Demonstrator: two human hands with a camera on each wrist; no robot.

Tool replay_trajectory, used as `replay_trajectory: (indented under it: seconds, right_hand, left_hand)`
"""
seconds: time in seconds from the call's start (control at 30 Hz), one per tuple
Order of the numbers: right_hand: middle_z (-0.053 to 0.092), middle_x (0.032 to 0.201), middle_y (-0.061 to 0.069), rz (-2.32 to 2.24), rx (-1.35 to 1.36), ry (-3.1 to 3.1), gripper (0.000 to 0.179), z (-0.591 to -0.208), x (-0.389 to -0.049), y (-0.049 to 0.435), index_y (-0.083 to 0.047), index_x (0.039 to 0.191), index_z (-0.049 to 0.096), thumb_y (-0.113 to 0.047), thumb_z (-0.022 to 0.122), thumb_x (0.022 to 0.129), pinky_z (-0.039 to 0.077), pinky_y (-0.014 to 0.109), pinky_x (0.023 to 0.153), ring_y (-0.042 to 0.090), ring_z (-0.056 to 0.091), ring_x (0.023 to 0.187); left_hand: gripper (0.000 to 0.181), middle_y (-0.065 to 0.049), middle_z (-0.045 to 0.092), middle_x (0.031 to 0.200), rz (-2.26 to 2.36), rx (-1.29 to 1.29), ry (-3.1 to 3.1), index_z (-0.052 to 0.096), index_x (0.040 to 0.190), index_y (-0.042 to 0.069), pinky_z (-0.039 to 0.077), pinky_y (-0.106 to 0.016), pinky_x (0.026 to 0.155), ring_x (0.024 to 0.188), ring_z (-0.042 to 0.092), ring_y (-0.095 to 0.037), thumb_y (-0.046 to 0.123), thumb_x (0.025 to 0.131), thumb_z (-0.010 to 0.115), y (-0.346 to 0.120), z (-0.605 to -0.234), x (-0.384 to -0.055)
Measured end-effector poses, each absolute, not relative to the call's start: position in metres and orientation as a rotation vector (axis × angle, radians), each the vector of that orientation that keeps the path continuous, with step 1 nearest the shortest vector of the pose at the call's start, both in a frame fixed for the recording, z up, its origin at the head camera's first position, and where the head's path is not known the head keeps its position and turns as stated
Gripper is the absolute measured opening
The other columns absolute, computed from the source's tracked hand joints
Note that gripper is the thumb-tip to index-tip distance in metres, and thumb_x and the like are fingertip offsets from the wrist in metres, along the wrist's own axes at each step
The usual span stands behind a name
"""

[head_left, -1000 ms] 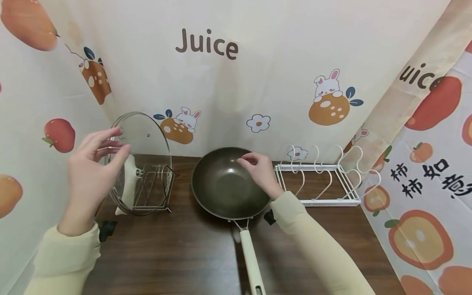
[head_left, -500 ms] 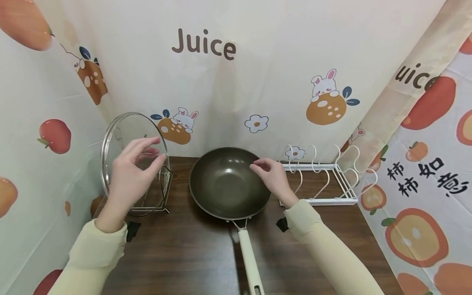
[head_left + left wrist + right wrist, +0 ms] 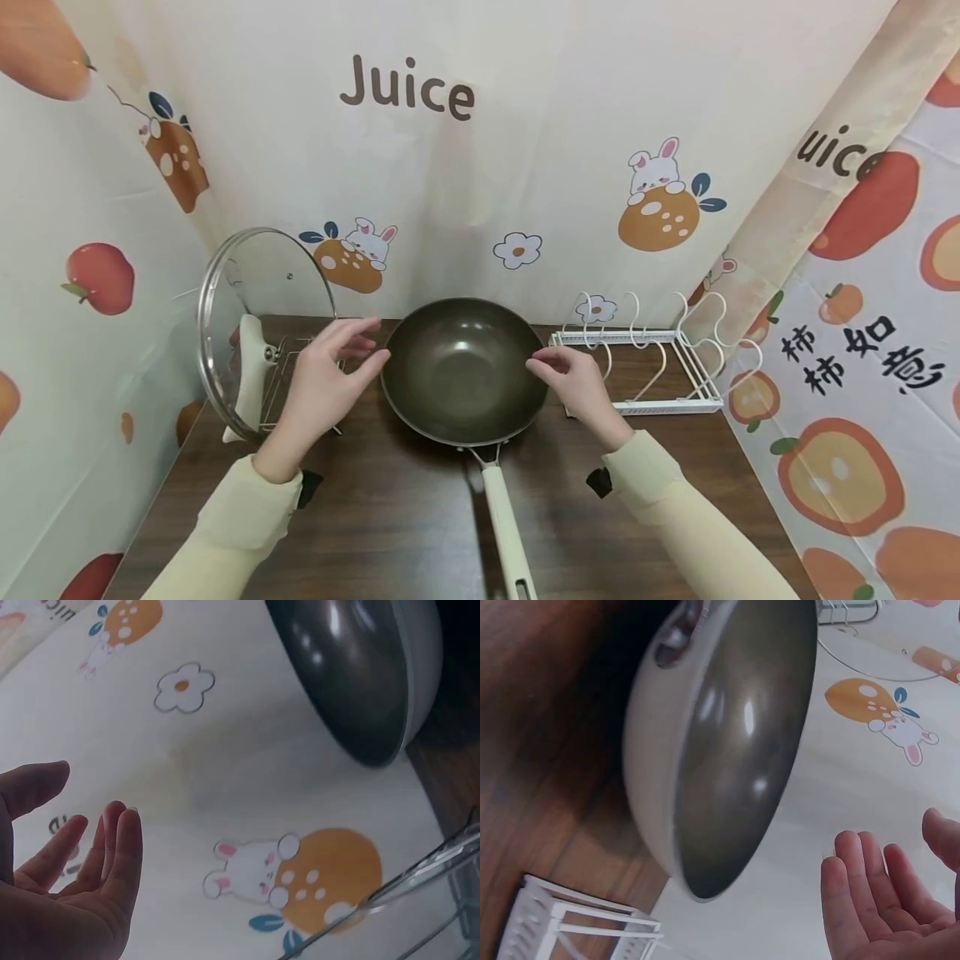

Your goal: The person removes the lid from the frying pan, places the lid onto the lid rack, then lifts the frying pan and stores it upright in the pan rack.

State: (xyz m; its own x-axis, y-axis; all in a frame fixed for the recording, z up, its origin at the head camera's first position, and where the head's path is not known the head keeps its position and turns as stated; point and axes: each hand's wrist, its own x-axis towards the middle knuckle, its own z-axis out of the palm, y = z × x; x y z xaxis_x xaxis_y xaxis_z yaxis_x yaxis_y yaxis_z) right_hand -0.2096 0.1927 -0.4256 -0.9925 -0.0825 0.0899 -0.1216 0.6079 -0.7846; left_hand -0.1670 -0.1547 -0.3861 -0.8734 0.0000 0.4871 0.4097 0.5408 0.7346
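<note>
A dark-coated frying pan (image 3: 463, 371) with a cream handle (image 3: 508, 529) sits on the wooden table, its handle toward me. My left hand (image 3: 326, 387) hovers just left of the pan's rim, fingers loosely bent and thumb apart, holding nothing. Over by the right rim is my right hand (image 3: 577, 387), also empty. Its thumb stands off from the fingers in the right wrist view. Behind my left hand, a glass lid (image 3: 288, 250) with a steel rim leans upright in a wire rack (image 3: 279, 387), partly hidden by that hand. A cream lid handle (image 3: 252, 375) shows beside it.
At the right stands a white rack (image 3: 667, 407) with several curved wire dividers. The brown wooden table (image 3: 390, 533) ends at a printed cloth backdrop (image 3: 427, 167) behind and on both sides. A dark strap piece (image 3: 600, 482) shows at my right wrist.
My left hand has moved right and down, from in front of the lid to near the pan's left rim. My right hand has shifted right and down, from over the pan to its right rim.
</note>
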Motion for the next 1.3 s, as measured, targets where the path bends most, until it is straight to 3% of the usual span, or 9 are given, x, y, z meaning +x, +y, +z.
replay_trajectory:
  seconds: [0.13,0.2,0.37,0.57,0.87,1.13,1.3]
  right_hand:
    - [0.079,0.104,0.008,1.393,0.162,-2.812,0.025,-0.434,-0.199,0.199,-0.011,0.11,0.077,-0.03,0.076,0.094,0.055,0.025,0.078,0.016,0.071,0.092]
    - [0.079,0.104,0.008,1.418,0.146,-2.837,0.023,-0.44,-0.193,0.203,-0.011,0.11,0.077,-0.029,0.076,0.095,0.055,0.024,0.077,0.014,0.071,0.091]
    - [0.079,0.105,0.01,1.461,0.118,-2.867,0.022,-0.452,-0.179,0.213,-0.008,0.108,0.077,-0.026,0.076,0.095,0.056,0.022,0.078,0.011,0.072,0.091]
    - [0.08,0.099,0.01,1.535,0.154,-2.888,0.024,-0.463,-0.164,0.221,-0.005,0.108,0.076,-0.026,0.076,0.095,0.056,0.021,0.078,0.012,0.073,0.09]
    - [0.079,0.099,0.008,1.585,0.234,-2.95,0.025,-0.477,-0.132,0.223,-0.005,0.107,0.076,-0.027,0.075,0.095,0.055,0.02,0.077,-0.001,0.068,0.085]
    - [0.078,0.101,0.021,1.84,0.268,-2.96,0.031,-0.483,-0.11,0.224,0.004,0.11,0.072,-0.024,0.072,0.097,0.059,0.023,0.077,0.008,0.073,0.087]
    - [0.075,0.104,0.029,1.984,0.404,-2.929,0.035,-0.484,-0.103,0.221,0.013,0.115,0.067,-0.018,0.069,0.099,0.061,0.025,0.079,0.012,0.075,0.09]
  left_hand:
    - [0.04,-0.014,0.071,0.122,-1.356,-0.343,-2.397,0.07,0.128,0.003,0.062,-0.031,0.087,0.097,0.072,-0.027,0.002,0.088,0.078,-0.146,-0.402,-0.167]
    - [0.041,-0.015,0.071,0.121,-1.393,-0.34,-2.43,0.069,0.129,0.003,0.062,-0.034,0.086,0.097,0.072,-0.027,0.003,0.089,0.078,-0.142,-0.41,-0.165]
    - [0.041,-0.017,0.071,0.118,-1.493,-0.326,-2.495,0.068,0.13,0.003,0.062,-0.034,0.085,0.096,0.073,-0.027,0.004,0.09,0.078,-0.132,-0.434,-0.16]
    - [0.035,-0.014,0.073,0.114,-1.596,-0.328,-2.554,0.071,0.124,0.003,0.061,-0.025,0.08,0.093,0.074,-0.022,0.008,0.09,0.079,-0.119,-0.46,-0.155]
    - [0.027,-0.008,0.075,0.102,-1.745,-0.332,-2.679,0.072,0.116,0.003,0.06,-0.021,0.079,0.09,0.072,-0.015,0.014,0.092,0.077,-0.094,-0.49,-0.141]
    - [0.016,-0.001,0.076,0.091,-1.763,-0.345,-2.779,0.073,0.099,0.01,0.057,-0.02,0.072,0.079,0.068,-0.006,0.024,0.093,0.077,-0.078,-0.506,-0.13]
    - [0.022,0.004,0.075,0.083,-1.734,-0.392,-2.853,0.07,0.093,0.014,0.051,-0.021,0.067,0.071,0.064,-0.002,0.034,0.092,0.077,-0.07,-0.51,-0.121]
